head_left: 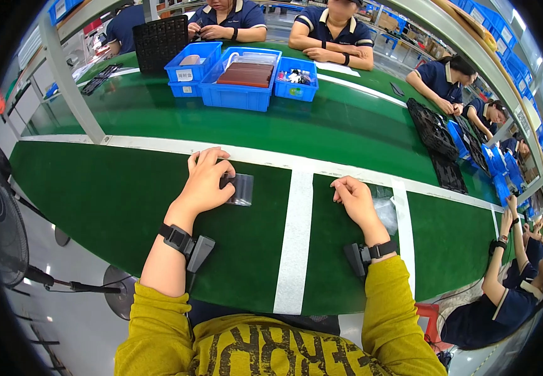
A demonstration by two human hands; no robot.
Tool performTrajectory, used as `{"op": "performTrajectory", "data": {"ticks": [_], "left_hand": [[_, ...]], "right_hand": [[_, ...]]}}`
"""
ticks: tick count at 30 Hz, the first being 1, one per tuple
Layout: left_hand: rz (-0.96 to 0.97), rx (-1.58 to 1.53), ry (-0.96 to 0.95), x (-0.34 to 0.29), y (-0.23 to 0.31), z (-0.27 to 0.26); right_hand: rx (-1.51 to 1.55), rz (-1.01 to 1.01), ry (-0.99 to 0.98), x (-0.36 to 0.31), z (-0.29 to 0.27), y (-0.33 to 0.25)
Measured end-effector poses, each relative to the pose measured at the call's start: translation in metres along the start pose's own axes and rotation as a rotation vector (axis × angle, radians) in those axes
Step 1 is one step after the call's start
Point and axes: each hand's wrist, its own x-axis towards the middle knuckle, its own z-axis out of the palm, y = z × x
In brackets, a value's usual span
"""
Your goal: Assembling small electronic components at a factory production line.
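My left hand (pixel 205 182) rests on the green table (pixel 96 200) and pinches a small clear plastic bag (pixel 242 190) with a small dark part at its left edge. My right hand (pixel 353 199) lies loosely curled on the green mat, fingers bent, beside a pile of crumpled clear bags (pixel 385 212) at its right. Whether it grips one of them I cannot tell. Both wrists carry black straps with grey sensor blocks.
White lines (pixel 295 244) divide the mat. Across the belt stand blue bins (pixel 240 78) with brown parts and a black tray (pixel 160 41). Black trays (pixel 437 141) lie far right. Seated people work opposite and at the right. A fan (pixel 2 225) stands at my left.
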Motion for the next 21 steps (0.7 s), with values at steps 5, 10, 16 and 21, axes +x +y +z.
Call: {"op": "performTrajectory", "data": {"ticks": [5,10,16,21], "left_hand": [[-0.001,-0.022,-0.027,0.001,0.004,0.001],[0.027,-0.015,-0.067,0.002,0.009,0.003],[0.094,-0.043,-0.106,0.002,0.015,0.009],[0.101,-0.029,-0.147,0.003,0.012,0.008]], "right_hand": [[0.0,-0.003,0.004,0.001,0.001,0.004],[-0.005,0.004,0.006,0.0,-0.001,0.002],[-0.005,0.001,0.007,0.001,0.001,0.004],[0.018,-0.001,0.002,0.001,0.001,0.002]]}}
